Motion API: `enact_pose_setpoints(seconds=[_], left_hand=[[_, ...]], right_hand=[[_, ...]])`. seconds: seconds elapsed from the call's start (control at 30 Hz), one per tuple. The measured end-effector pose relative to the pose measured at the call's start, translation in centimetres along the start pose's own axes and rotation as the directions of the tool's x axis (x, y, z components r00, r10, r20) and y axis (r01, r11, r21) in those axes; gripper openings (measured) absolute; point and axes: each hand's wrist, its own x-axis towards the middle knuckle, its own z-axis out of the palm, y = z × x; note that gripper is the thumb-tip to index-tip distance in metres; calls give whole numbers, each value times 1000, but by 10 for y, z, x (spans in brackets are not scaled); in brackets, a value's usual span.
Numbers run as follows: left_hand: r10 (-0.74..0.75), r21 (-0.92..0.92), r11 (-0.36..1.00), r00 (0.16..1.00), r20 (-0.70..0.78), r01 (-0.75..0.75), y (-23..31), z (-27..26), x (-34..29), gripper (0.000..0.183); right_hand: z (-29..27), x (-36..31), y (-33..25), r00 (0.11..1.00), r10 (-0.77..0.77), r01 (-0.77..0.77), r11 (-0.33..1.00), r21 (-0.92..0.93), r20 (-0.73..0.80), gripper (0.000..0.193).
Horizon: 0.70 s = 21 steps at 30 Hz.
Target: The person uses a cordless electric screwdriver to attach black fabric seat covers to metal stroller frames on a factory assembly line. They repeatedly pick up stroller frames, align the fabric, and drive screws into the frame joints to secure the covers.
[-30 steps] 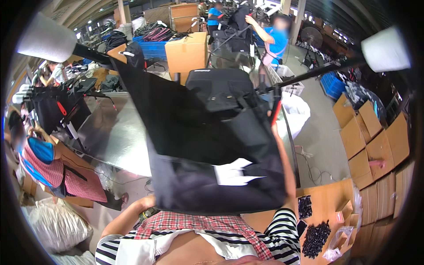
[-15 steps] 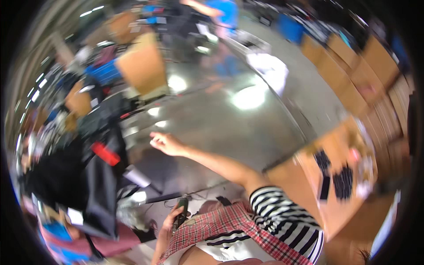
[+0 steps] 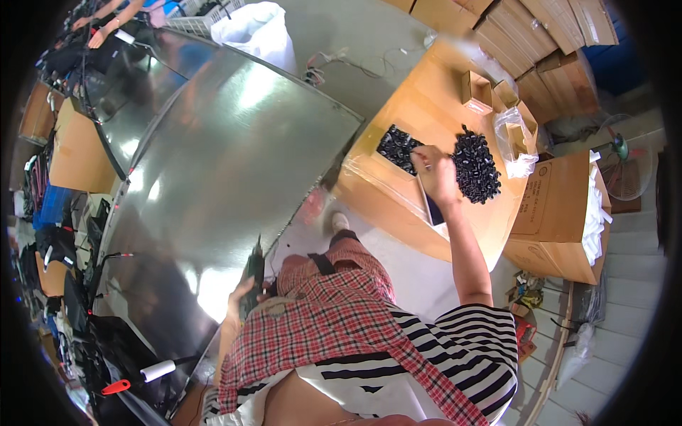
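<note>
My left hand (image 3: 243, 295), low beside the metal table's near edge, is wrapped round a slim dark green and black object (image 3: 254, 268) with a pointed upper end; its kind is unclear. My right hand (image 3: 439, 176) is over a cardboard-covered worktop at the right. Its fingers are drawn together at a small batch of black pieces (image 3: 396, 148), and whatever is in them is hidden. Beside that hand lies a larger heap of small black pieces (image 3: 476, 167). A flat dark panel with a pale edge (image 3: 432, 207) shows partly under the wrist.
The shiny metal table (image 3: 213, 149) fills the left. Small open cardboard boxes (image 3: 477, 92) stand on the cardboard worktop (image 3: 398, 206). A large carton (image 3: 547, 220) and a fan (image 3: 625, 153) are farther right. A lint roller (image 3: 158, 370) lies lower left. Another person's hands (image 3: 106, 32) work far left.
My view has turned to the right. My right hand has moved from over the metal table to the black pieces on the cardboard worktop. My left hand still holds the dark green object.
</note>
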Motion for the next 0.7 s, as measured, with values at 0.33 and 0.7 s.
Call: enact_pose_setpoints(seconds=[0.33, 0.7], left_hand=[[-212, 409, 905, 957, 198, 116, 3, 136, 68, 96], [-128, 337, 938, 983, 131, 78, -3, 132, 70, 95]], right_hand=[[18, -12, 78, 978, 182, -201, 951, 234, 98, 20], [26, -9, 85, 976, 168, -201, 938, 283, 137, 23]])
